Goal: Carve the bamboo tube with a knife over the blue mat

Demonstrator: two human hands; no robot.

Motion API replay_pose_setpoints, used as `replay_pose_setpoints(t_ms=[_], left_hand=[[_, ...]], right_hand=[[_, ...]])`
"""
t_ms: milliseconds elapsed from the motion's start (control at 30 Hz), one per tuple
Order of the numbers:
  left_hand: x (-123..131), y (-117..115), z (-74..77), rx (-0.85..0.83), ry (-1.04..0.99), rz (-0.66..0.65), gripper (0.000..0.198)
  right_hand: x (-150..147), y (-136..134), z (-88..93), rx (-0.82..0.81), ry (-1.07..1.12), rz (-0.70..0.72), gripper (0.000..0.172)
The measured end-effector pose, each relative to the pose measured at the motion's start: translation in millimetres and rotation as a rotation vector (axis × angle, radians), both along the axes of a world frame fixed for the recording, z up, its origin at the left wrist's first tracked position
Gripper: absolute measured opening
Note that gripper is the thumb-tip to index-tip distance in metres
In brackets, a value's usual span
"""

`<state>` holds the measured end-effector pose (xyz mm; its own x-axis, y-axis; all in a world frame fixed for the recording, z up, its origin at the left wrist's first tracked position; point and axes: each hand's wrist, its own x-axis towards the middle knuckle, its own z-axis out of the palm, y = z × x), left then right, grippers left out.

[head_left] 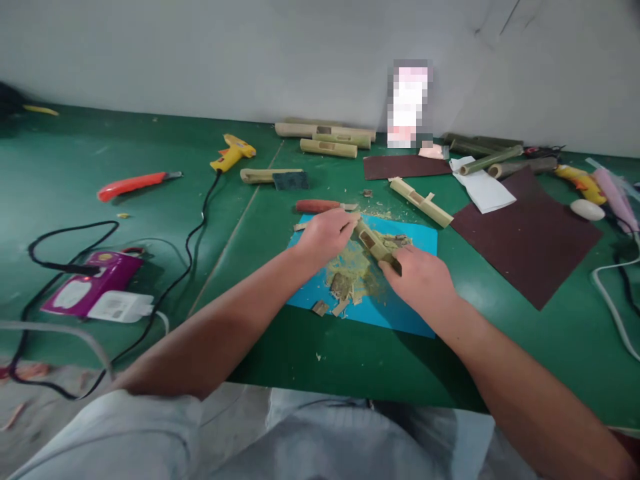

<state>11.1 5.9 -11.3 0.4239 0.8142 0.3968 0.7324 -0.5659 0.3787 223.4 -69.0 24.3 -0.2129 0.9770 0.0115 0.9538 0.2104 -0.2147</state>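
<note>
A short bamboo tube [376, 245] with a rectangular opening cut in its side is held slantwise above a blue sheet [410, 313]. My right hand [423, 277] wraps round its near end. At the far end, the fingers of my left hand [327, 235] are closed on the tube's tip; whether they also pinch something small is hidden. Pale dust and bamboo chips [343, 285] lie on the sheet below. Just beyond my left hand rests a knife with a reddish wooden handle [317, 207]. Another cut bamboo tube [423, 202] lies beyond my right hand.
Several bamboo tubes [327, 148] lie near the wall. A yellow glue gun [233, 153], an orange-red cutter [137, 185] and a purple power strip [95, 283] with cables are on the left. Brown sheets [535, 233] and white paper [483, 187] lie on the right.
</note>
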Motion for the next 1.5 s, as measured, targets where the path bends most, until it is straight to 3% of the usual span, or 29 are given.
replay_pose_setpoints(t_ms=[100, 233, 367, 500, 633, 667, 767, 900, 1067, 1200, 1367, 1500], left_hand=[[-1.9, 3.2, 1.7, -0.034, 0.000, -0.061, 0.031], [0.8, -1.1, 1.5, -0.022, -0.005, 0.005, 0.033], [5.5, -11.3, 0.9, -0.048, 0.039, -0.118, 0.035], [5.5, -13.9, 1.3, 0.006, 0.021, 0.021, 0.037], [5.7, -15.5, 0.7, -0.044, 0.105, -0.182, 0.032], [5.1, -14.9, 0.6, -0.023, 0.121, -0.177, 0.032], [3.2, -12.8, 0.1, 0.049, 0.094, 0.010, 0.039], [5.6, -15.4, -1.1, -0.021, 0.122, -0.230, 0.038], [6.9, -14.7, 2.1, 0.004, 0.108, -0.022, 0.036], [6.7, -15.9, 2.6, -0.054, 0.109, -0.218, 0.035], [-6.3, 3.4, 1.5, -0.001, -0.002, 0.009, 0.031], [-10.1, 9.7, 1.1, -0.012, -0.031, 0.001, 0.032]], right_hand=[[-0.2, 0.0, 0.4, 0.003, 0.007, 0.012, 0.026], [0.0, -0.2, -1.0, 0.020, 0.009, 0.003, 0.025], [-0.1, -0.6, -1.8, 0.016, 0.005, 0.019, 0.025], [-0.2, -0.8, -1.4, 0.005, 0.002, 0.005, 0.026], [-0.3, -0.8, -1.5, 0.001, -0.001, 0.022, 0.025], [-0.4, -0.7, -1.4, -0.003, -0.001, 0.016, 0.025], [-1.1, -0.7, -0.7, -0.012, -0.001, -0.003, 0.026], [-1.1, -1.0, 0.1, -0.017, -0.010, 0.017, 0.025], [-0.3, -0.7, -0.8, -0.017, -0.009, -0.007, 0.029], [0.2, -0.6, -2.0, -0.010, -0.009, 0.009, 0.027], [-0.7, -2.0, -3.8, 0.022, -0.007, -0.013, 0.027], [-2.0, -2.0, -7.3, 0.140, 0.007, 0.030, 0.021]])
